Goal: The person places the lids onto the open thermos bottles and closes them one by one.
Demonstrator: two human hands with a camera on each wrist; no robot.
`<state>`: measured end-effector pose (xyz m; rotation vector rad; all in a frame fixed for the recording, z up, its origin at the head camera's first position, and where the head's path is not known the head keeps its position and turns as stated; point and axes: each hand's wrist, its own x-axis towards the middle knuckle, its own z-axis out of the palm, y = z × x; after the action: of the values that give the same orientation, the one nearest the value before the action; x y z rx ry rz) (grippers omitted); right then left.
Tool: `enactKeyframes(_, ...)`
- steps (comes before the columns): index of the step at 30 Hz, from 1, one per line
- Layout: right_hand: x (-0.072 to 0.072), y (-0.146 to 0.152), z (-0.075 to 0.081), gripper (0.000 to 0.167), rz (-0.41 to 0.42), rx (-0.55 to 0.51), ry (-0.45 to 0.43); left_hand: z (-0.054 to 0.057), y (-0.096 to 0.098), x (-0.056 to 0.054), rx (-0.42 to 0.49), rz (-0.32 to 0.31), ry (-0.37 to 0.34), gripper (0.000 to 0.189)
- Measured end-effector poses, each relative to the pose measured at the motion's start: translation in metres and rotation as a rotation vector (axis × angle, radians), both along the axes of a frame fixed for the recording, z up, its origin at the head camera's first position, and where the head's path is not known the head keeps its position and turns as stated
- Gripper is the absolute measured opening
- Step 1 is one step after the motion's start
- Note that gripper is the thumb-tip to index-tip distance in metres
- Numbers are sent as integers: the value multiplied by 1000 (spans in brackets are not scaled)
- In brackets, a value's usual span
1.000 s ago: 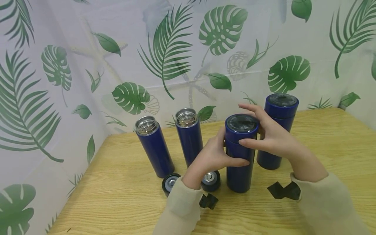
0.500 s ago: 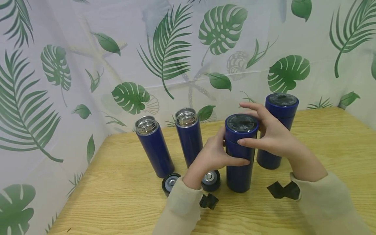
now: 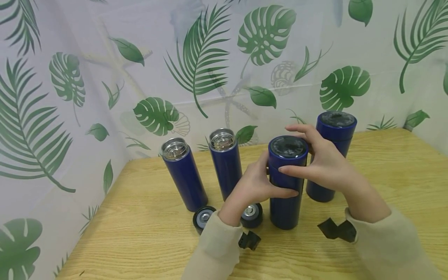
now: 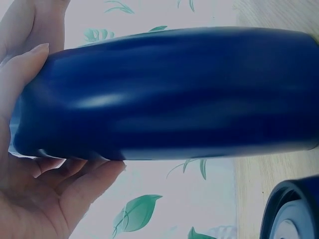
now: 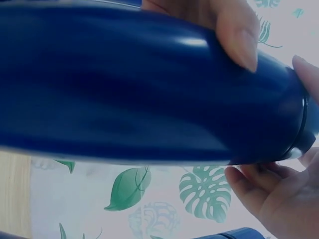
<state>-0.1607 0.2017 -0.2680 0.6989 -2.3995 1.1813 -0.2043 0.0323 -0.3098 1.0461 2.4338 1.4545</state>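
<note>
Just right of centre in the head view, a blue thermos (image 3: pixel 285 194) stands upright on the table. Its blue lid (image 3: pixel 287 149) has a dark glossy top and sits on the body. My left hand (image 3: pixel 253 182) grips the upper body, thumb across the front. Higher up, my right hand (image 3: pixel 327 163) holds the lid, its thumb near the seam and its index finger raised behind. The left wrist view shows the thermos body (image 4: pixel 174 94) large, with left-hand fingers (image 4: pixel 92 186) below it. In the right wrist view, right-hand fingers (image 5: pixel 249 191) curl at the lid end; the far fingers are partly hidden.
Two uncapped blue thermoses (image 3: pixel 187 179) (image 3: pixel 225 167) stand to the left with steel mouths showing. Two loose lids, one left (image 3: pixel 203 218) and one right (image 3: pixel 252 216), lie underside up before them. A capped thermos (image 3: pixel 336 126) stands behind my right hand. A patterned cloth (image 3: pixel 210 58) hangs behind the table (image 3: pixel 140 233).
My right thumb has slid slightly left across the front of the thermos near the seam. The left hand and the thermos have stayed in place.
</note>
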Motion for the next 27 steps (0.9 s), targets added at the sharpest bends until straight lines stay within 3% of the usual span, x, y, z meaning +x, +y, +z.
enactKeyframes(13, 5, -11, 1, 72, -128, -20, -14, 1, 1, 2, -31, 61, 28, 88)
enactKeyframes(27, 8, -17, 3, 65, -203, -8, -27, 4, 4, 7, -79, 109, 37, 84)
